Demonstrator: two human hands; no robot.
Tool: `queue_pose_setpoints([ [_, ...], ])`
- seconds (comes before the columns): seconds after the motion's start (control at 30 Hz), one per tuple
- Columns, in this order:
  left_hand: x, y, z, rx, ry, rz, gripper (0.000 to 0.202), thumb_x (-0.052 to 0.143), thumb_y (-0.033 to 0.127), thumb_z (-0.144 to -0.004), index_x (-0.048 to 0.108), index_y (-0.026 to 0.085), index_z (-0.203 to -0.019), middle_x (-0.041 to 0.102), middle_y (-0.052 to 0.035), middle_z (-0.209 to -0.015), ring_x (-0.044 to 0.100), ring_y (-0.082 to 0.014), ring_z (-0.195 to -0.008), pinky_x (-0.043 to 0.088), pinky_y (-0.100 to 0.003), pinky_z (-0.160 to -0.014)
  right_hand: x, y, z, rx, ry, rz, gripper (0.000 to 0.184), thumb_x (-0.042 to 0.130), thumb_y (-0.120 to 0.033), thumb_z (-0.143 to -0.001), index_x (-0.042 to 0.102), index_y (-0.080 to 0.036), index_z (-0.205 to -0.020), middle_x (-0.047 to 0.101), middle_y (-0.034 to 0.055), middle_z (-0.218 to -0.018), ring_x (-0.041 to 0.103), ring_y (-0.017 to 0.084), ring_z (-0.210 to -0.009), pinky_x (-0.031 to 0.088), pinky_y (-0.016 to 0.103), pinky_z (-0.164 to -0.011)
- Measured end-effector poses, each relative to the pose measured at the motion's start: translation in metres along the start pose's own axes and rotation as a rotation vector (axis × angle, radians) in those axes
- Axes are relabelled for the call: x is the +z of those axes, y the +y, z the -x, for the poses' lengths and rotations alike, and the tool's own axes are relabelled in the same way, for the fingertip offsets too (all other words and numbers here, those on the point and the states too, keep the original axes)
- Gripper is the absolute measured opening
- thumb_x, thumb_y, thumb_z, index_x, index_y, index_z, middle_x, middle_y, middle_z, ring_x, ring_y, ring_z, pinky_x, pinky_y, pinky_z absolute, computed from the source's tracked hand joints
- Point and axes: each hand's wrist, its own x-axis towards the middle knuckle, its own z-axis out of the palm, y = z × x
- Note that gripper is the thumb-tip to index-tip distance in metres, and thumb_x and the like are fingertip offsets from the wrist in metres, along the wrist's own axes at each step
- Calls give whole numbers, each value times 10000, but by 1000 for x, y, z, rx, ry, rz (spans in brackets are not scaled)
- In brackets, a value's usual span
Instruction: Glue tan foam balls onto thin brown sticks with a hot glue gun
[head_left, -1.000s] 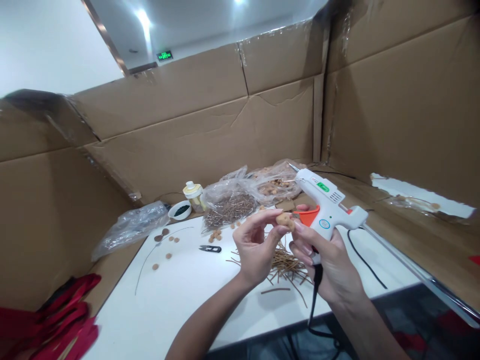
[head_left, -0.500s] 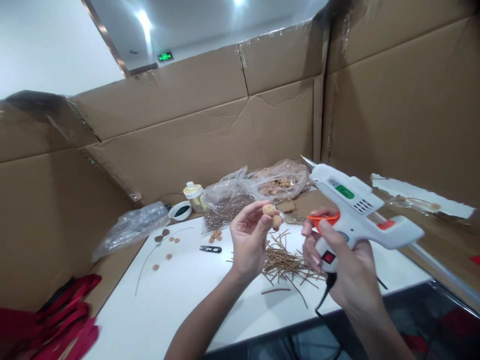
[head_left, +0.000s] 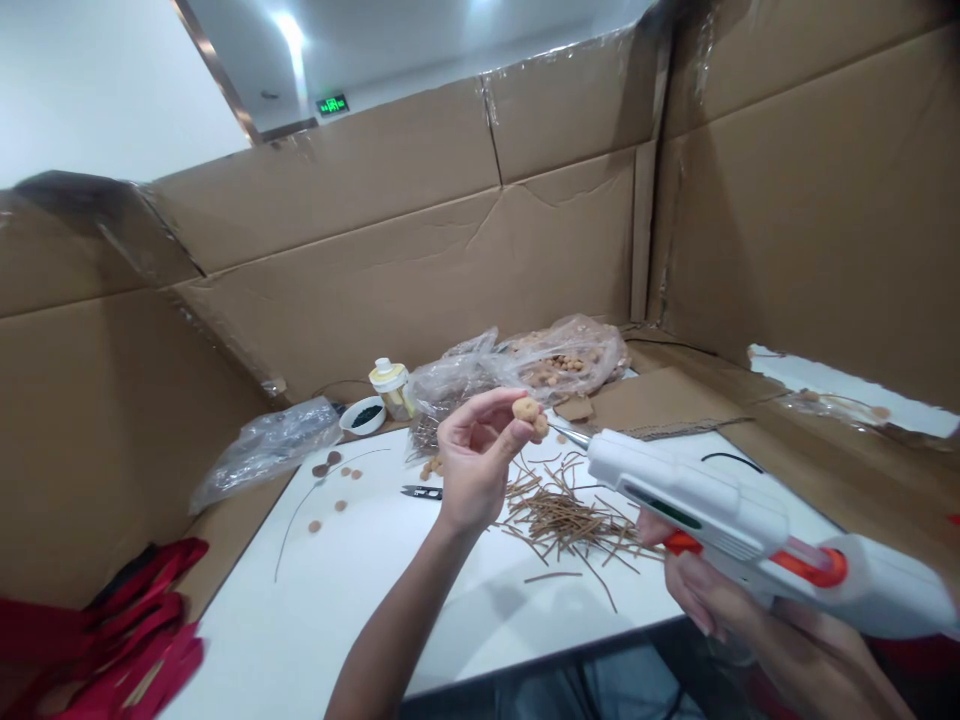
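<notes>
Between the thumb and fingers of my left hand are small tan wooden balls, two of them showing side by side. My right hand is wrapped round the handle of a white hot glue gun, fingers at its orange trigger. The gun's metal nozzle points left and ends close beside the balls; whether it touches them I cannot tell. Beneath both hands lies a loose heap of thin brown sticks on the white table.
Black thread snips and a few tan balls lie left of the heap. Farther left are flat discs and a thin wire. At the back stand a bowl of dark bits, a bottle and plastic bags. Cardboard walls enclose the table.
The glue gun has swung down and levelled, bringing its nozzle from high on the right to beside the balls. My left hand has shifted slightly left and up, still holding them.
</notes>
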Motion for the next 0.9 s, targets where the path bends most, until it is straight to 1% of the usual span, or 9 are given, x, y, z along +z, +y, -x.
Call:
queue_pose_setpoints([
  [0.07,-1,-1,1,-9,-19,-6,212,837,278,-643,758,266,-840,733,-5,-730,670,-88,-655,562,-144,-580,1,-3,0,-5,1,-2,286,755,-450,-646,752,-230,-828,655,49,-617,595,201,-512,510,260,-440],
  [0.17,-2,-2,1,-12,-38,-12,216,831,268,-652,760,264,-856,734,-9,-747,670,-89,-654,570,-152,-590,-2,-3,-4,-44,-80,50,171,763,-392,-637,713,-229,-647,611,30,-520,566,185,-473,491,245,-424],
  [0.2,-2,-1,1,-12,-40,-15,217,831,270,-652,760,263,-856,734,-12,-751,671,-92,-653,571,-156,-590,-2,-3,-6,-51,-108,64,168,764,-374,-634,688,-230,-594,593,21,-494,550,177,-456,483,241,-417],
  [0.3,0,0,0,-19,-21,-16,225,845,285,-628,761,262,-835,732,-13,-742,674,-99,-662,570,-163,-598,-3,-1,-8,-32,-84,52,198,772,-357,-608,641,-234,-523,584,14,-479,536,175,-442,477,243,-405],
  [0.47,3,2,-1,-14,-24,12,225,853,277,-613,762,266,-819,735,-9,-728,680,-101,-672,573,-165,-610,-3,-3,-6,-18,-11,5,165,779,-394,-554,688,-257,-566,661,50,-584,599,245,-494,489,304,-372],
  [0.6,4,1,-1,-17,-35,33,219,852,276,-617,764,269,-818,736,-7,-720,677,-102,-664,573,-169,-607,-2,-3,-2,-15,14,16,147,781,-377,-564,705,-259,-609,660,53,-570,620,265,-515,523,331,-426],
  [0.77,5,1,-1,-50,-17,40,224,864,286,-595,766,258,-794,735,-14,-707,677,-117,-646,575,-188,-580,14,-13,6,-19,158,-58,154,731,-431,-631,688,-286,-662,704,51,-681,650,271,-607,557,360,-508],
  [0.83,5,1,-1,-63,-20,50,227,864,294,-594,766,260,-796,734,-13,-698,680,-120,-644,575,-190,-578,20,-21,5,-43,142,-69,135,715,-429,-651,689,-302,-690,684,43,-658,647,275,-616,560,378,-526],
  [0.9,5,1,-1,-73,-32,63,225,860,298,-601,767,265,-802,732,-9,-682,682,-120,-644,576,-189,-582,22,-29,1,-77,65,-75,109,726,-390,-644,698,-306,-708,650,41,-607,636,275,-594,556,389,-527],
])
